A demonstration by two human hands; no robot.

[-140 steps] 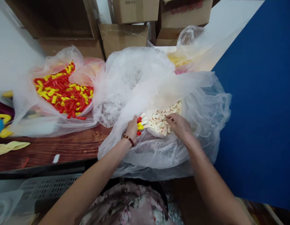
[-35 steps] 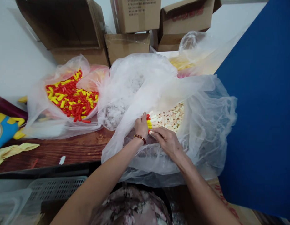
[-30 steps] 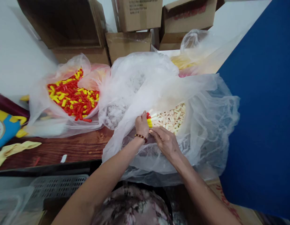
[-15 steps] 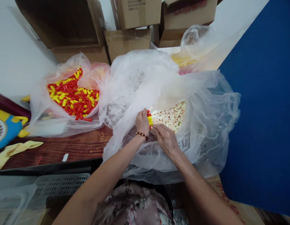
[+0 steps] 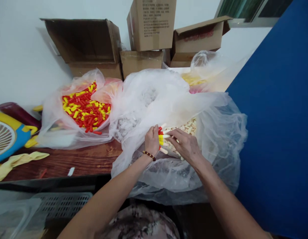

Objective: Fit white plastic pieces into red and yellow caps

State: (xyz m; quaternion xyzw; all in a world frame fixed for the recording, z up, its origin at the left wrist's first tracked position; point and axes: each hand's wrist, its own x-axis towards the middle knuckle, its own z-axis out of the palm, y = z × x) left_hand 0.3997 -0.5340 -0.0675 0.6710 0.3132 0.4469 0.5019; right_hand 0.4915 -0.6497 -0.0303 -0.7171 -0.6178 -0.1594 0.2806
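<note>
My left hand [image 5: 152,140], with a beaded bracelet at its wrist, is closed around a bunch of short red and yellow tubes [image 5: 160,138]. Cream-coloured sticks poke out of the tubes on their right side. My right hand [image 5: 185,143] has its thumb and fingers pinched at the end of one cream stick [image 5: 166,136] by the bunch. Below and behind both hands, a clear plastic bag [image 5: 213,132] lies opened out around a heap of loose cream pieces [image 5: 190,126]. The fingertips of my left hand are partly hidden behind the bunch.
At left, a plastic bag holds loose red and yellow tubes [image 5: 87,108]. Another bag with clear pieces [image 5: 127,124] lies between. Cardboard boxes [image 5: 152,30] stand along the back. A toy-like fan [image 5: 9,136] and yellow cloth [image 5: 19,162] are far left; a blue panel [image 5: 275,132] rises at right.
The view has tilted up, showing more boxes. My right hand has risen from the bunch's lower edge to its middle, and the cream sticks in the tubes show more plainly.
</note>
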